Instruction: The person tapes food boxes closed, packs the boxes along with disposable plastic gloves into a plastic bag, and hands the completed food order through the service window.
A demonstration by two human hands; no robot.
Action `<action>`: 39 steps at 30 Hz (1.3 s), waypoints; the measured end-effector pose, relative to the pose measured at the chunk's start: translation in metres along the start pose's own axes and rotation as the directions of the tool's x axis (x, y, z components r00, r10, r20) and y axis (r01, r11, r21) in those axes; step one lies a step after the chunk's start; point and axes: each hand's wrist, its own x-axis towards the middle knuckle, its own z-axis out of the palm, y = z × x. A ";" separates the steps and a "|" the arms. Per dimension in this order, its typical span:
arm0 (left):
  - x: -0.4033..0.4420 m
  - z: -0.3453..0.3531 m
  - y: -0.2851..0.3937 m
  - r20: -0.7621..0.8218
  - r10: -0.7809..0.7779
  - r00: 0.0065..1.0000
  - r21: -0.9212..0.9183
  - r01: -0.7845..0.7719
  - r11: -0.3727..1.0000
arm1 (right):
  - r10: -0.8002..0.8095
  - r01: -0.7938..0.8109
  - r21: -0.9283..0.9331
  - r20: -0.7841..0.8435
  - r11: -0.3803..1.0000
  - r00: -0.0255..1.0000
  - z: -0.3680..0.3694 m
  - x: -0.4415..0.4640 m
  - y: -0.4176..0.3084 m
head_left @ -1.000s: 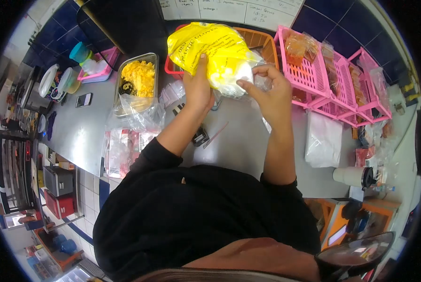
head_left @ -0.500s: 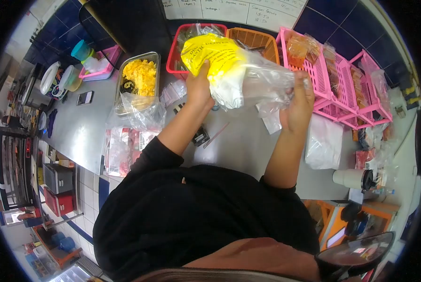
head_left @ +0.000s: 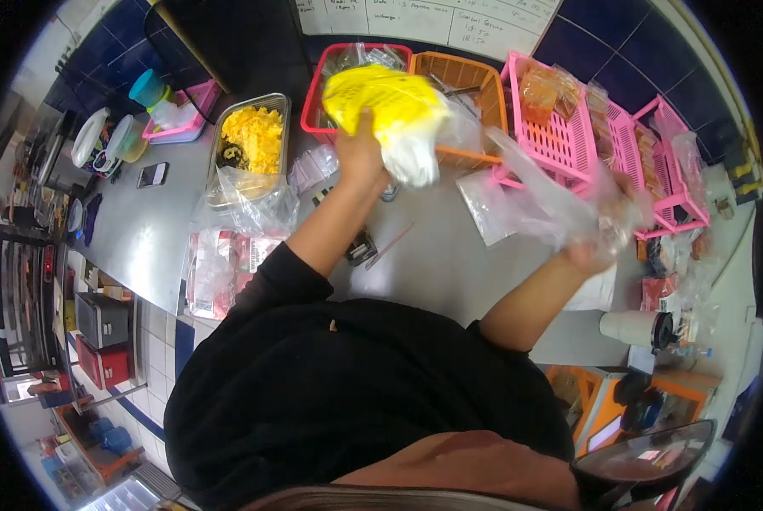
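My left hand (head_left: 361, 155) is closed around a yellow and white pack of disposable plastic gloves (head_left: 380, 100), raised over the front of the red basket. Out to the right, my right hand (head_left: 596, 247) grips a clear plastic glove (head_left: 541, 192), smeared by motion. The glove trails leftward from the fingers, apart from the pack. Beneath it on the steel table lies a flat clear plastic packet (head_left: 482, 204). The pink baskets (head_left: 560, 140) stand just behind my right hand.
A red basket (head_left: 315, 119) and an orange basket (head_left: 475, 159) stand at the back. To the left are a metal tray (head_left: 217, 153) of yellow shredded food, a phone (head_left: 153, 175) and red-white packets (head_left: 215, 272). A white tumbler (head_left: 628, 327) lies at right.
My right hand has swung right and toward me, pulling the clear glove free of the pack. The left hand stays nearly in place with the pack.
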 end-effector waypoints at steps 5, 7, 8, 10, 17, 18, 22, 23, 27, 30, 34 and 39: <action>0.001 0.002 0.007 0.039 0.365 0.930 0.121 -0.367 0.922 | -0.420 0.197 -0.938 0.307 -0.286 0.854 0.044 -0.011 0.063; -0.008 0.009 0.002 0.090 0.370 0.925 0.171 -0.380 0.909 | 0.004 0.204 -0.812 0.240 -0.546 0.971 0.033 -0.002 0.104; -0.013 0.015 0.001 0.143 0.382 0.913 0.211 -0.406 0.889 | 0.036 0.155 -0.775 0.169 -0.612 0.985 0.030 -0.003 0.131; -0.021 0.024 0.003 0.168 0.424 0.890 0.224 -0.453 0.863 | 0.123 0.276 -0.736 0.257 -0.619 0.959 0.007 0.003 0.143; -0.012 0.012 0.017 0.080 0.197 0.977 0.108 -0.205 0.973 | -0.004 0.388 -0.783 0.446 -0.487 0.895 -0.004 0.007 0.127; -0.012 0.010 0.019 0.051 0.063 0.997 0.112 -0.068 0.991 | -0.141 0.277 -0.912 0.331 -0.304 0.933 0.000 0.004 0.127; -0.025 0.020 0.013 0.127 -0.056 0.990 0.029 0.053 0.998 | -0.391 0.162 -0.984 0.120 0.077 0.913 0.002 0.001 0.121; -0.027 0.023 0.012 0.124 -0.049 0.991 0.045 0.044 0.998 | -0.389 0.161 -0.984 0.119 0.077 0.914 0.001 0.000 0.116; -0.023 0.029 0.011 0.155 -0.059 0.986 0.051 0.051 0.997 | -0.388 0.290 -0.940 0.203 0.182 0.899 0.005 -0.009 0.108; -0.022 0.031 0.008 0.161 -0.130 0.978 0.080 0.118 0.990 | -0.387 0.333 -0.912 0.224 0.241 0.894 0.007 -0.016 0.097; -0.026 0.036 0.003 0.198 -0.136 0.971 0.119 0.114 0.986 | -0.425 0.350 -0.887 0.203 0.301 0.882 0.008 -0.024 0.087; -0.045 0.050 0.001 0.331 -0.466 0.821 -0.062 0.511 0.857 | -0.208 0.427 -0.899 0.437 -0.093 0.875 0.021 -0.008 0.096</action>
